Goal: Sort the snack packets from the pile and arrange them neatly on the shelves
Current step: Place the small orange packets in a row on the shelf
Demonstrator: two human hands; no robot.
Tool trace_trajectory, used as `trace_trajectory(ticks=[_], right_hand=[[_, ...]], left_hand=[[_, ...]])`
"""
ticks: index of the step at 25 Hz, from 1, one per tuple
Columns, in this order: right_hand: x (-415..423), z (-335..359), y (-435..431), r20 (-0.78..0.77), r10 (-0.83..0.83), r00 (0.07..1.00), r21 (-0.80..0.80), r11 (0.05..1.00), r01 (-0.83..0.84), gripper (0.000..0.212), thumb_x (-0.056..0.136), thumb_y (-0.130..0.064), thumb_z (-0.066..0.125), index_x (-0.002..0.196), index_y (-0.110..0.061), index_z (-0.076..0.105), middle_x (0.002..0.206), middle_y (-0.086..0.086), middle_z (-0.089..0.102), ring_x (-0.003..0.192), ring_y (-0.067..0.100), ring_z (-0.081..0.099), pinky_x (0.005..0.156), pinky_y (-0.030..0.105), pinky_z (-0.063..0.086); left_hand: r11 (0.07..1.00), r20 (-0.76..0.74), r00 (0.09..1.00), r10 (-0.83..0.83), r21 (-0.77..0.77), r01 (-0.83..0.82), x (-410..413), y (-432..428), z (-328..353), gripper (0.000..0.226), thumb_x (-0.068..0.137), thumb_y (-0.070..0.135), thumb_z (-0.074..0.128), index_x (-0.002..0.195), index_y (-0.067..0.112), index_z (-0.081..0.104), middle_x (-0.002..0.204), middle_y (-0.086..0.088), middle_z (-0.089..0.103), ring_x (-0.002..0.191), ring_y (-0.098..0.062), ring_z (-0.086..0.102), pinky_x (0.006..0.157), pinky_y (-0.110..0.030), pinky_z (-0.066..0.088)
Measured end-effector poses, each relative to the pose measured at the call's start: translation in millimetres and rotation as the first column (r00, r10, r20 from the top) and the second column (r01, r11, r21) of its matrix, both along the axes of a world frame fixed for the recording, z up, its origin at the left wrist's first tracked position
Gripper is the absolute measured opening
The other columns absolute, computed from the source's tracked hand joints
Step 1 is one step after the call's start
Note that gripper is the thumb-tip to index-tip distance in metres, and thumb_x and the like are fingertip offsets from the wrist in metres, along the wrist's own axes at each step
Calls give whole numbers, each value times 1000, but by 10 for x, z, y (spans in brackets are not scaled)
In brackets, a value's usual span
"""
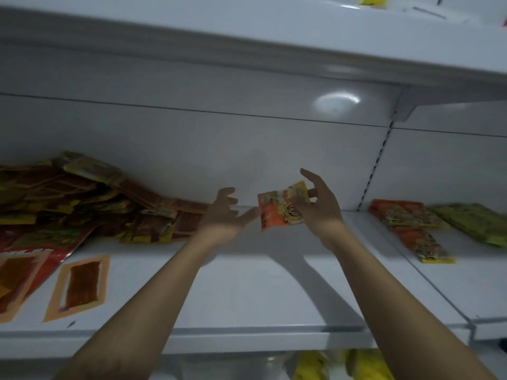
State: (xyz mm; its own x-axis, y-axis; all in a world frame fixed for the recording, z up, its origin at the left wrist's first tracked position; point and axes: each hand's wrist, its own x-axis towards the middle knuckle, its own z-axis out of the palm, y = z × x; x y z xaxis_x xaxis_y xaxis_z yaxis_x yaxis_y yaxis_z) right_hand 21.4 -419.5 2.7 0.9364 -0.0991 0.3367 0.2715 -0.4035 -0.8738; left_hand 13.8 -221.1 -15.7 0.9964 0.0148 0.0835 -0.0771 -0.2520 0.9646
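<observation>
White metal shelving in dim light, and the middle shelf (247, 297) is carrying everything here. At its back left a jumbled pile of brown, yellow and red snack packets (82, 204) is leaning against the rear panel. The right hand (321, 207) is holding a small orange-and-yellow foil packet with a cartoon figure (277, 212) above the shelf's middle, its fingers (310, 175) curling round the packet's right edge. The left hand (222, 218) is hovering just beside it, palm up and loosely spread, gripping nothing; its thumb is reaching the packet's left edge, though I cannot tell whether it is touching. Over on the right section, two orange packets (406, 215) are lying flat beside a green packet (472, 223). At front left, an orange-bordered packet showing a brown strip (79, 286) is lying flat.
</observation>
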Motion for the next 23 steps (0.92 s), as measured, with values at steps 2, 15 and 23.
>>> trace_trajectory(ticks=[2, 15, 23], right_hand=[[-2, -76, -307, 1, -42, 999, 125, 991, 41, 32, 93, -17, 64, 121, -32, 57, 99, -7, 55, 92, 18, 63, 60, 19, 50], [-507, -58, -2910, 197, -204, 959, -659, 697, 283, 62, 77, -39, 72, 135, -37, 52, 138, -1, 46, 114, 24, 56, 87, 33, 50], [-259, -641, -3966, -69, -510, 857, -614, 699, 367, 46, 83, -46, 61, 122, -21, 58, 118, 11, 56, 100, 35, 60, 74, 35, 48]], left_hand=[[997, -76, 996, -54, -56, 50, 14, -415, 40, 63, 85, 36, 73, 134, 15, 40, 106, 1, 62, 93, -17, 65, 84, -43, 58], [943, 102, 945, -311, -92, 320, 114, -3438, 192, 43, 89, 10, 69, 128, 17, 54, 103, -5, 67, 83, -14, 66, 59, -19, 51], [588, 320, 827, -462, 809, 15, 175, -4032, -576, 32, 94, 44, 49, 122, 34, 60, 124, 9, 61, 117, -21, 51, 94, -37, 43]])
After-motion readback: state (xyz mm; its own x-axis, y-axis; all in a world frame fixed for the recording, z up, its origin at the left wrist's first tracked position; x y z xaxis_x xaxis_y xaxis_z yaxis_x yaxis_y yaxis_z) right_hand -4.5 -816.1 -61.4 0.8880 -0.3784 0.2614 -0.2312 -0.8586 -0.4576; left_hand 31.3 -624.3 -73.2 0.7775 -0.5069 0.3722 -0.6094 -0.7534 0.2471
